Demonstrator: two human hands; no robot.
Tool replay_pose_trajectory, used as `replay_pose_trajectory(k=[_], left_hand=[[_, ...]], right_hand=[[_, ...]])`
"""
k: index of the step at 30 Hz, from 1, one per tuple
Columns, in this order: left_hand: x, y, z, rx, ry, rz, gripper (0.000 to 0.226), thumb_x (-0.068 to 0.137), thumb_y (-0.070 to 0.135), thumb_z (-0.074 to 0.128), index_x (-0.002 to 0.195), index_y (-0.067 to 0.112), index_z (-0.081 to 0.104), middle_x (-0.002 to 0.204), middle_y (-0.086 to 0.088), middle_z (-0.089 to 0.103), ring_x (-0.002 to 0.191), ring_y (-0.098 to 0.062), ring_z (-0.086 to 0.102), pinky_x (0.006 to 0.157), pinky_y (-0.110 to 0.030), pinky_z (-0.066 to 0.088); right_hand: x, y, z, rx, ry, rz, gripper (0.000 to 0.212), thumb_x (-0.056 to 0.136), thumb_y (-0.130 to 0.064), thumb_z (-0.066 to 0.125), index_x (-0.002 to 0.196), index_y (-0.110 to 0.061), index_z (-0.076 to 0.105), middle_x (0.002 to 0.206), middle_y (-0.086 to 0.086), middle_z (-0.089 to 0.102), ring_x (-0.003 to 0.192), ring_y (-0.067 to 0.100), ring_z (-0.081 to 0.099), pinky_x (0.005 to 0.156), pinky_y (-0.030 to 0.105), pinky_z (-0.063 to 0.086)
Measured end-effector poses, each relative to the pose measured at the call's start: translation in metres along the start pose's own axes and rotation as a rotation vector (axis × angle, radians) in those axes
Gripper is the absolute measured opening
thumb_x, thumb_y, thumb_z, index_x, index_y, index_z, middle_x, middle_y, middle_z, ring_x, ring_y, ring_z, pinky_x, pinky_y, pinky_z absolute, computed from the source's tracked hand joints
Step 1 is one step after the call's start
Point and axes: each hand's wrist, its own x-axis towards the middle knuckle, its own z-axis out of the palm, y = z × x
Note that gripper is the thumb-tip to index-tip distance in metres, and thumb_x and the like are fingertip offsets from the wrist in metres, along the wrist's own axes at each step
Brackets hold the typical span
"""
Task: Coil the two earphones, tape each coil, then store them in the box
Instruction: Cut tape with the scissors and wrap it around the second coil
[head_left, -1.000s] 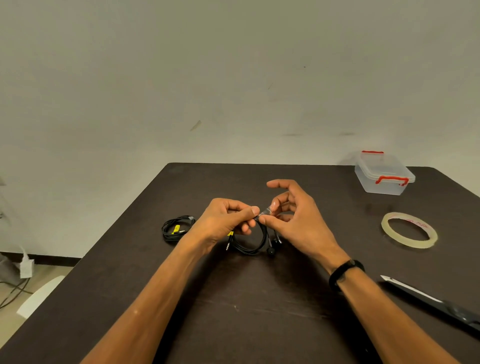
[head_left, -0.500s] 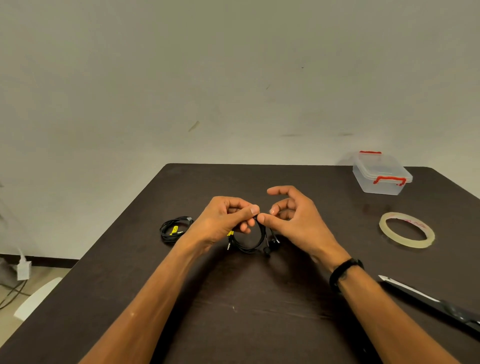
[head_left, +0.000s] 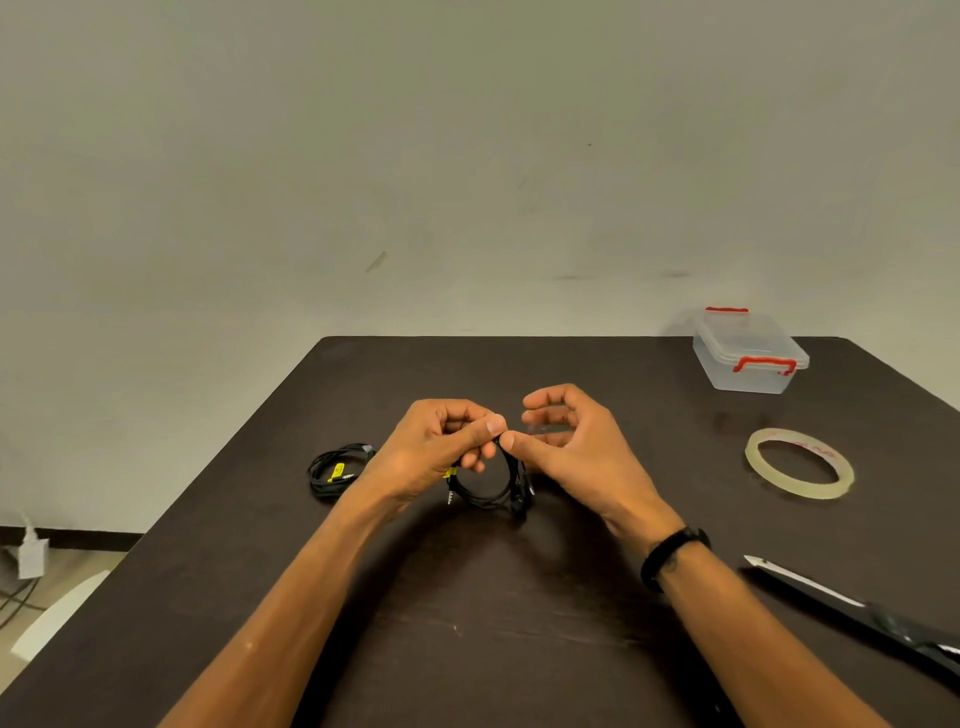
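left hand (head_left: 436, 447) pinches top of black earphone coil (head_left: 488, 488) held upright over mid surface (head_left: 519, 623) | right hand (head_left: 566, 447) thumb touches coil top, fingers loosely curled | second coil (head_left: 335, 470) lies left | closed box (head_left: 748, 358) far right | tape roll (head_left: 799, 463) right

Path from the hands to the lidded box (head_left: 748, 356) looks open across bare table (head_left: 597, 364). Tape roll (head_left: 799, 463) sits off to the right, knife (head_left: 852, 605) closer in, other coiled earphone (head_left: 337, 470) blocks the left.
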Motion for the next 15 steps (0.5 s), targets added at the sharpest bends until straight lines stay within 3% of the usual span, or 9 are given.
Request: replay_pose_trajectory(k=[2,7,15], left_hand=[[0.001,-0.001,0.001,0.0,0.02,0.001,0.017,0.1,0.018,0.067,0.098,0.003,0.076,0.074,-0.004,0.068,0.057,-0.006,0.053,0.065,-0.023,0.055],[0.001,-0.002,0.007,-0.036,0.093,0.018,0.018,0.1,0.015,0.067,0.097,0.0,0.076,0.072,-0.005,0.066,0.055,-0.007,0.052,0.063,-0.021,0.054],[0.004,-0.004,0.011,-0.083,0.148,0.023,0.021,0.098,0.017,0.067,0.097,-0.002,0.076,0.07,-0.003,0.066,0.054,-0.006,0.053,0.065,-0.023,0.055]], right_hand=[[-0.001,-0.001,0.0,-0.096,0.05,-0.055,0.042,0.078,-0.038,0.091,0.108,-0.029,0.063,0.116,-0.006,0.067,0.096,0.009,0.073,0.077,0.028,0.062],[-0.003,0.0,0.003,-0.296,0.187,-0.268,0.026,0.08,-0.037,0.089,0.083,-0.028,0.066,0.105,-0.01,0.057,0.094,0.006,0.063,0.077,0.026,0.059],[-0.006,0.002,0.008,-0.41,0.302,-0.404,0.021,0.08,-0.035,0.089,0.081,-0.024,0.071,0.106,-0.007,0.048,0.097,0.005,0.054,0.079,0.018,0.05]])
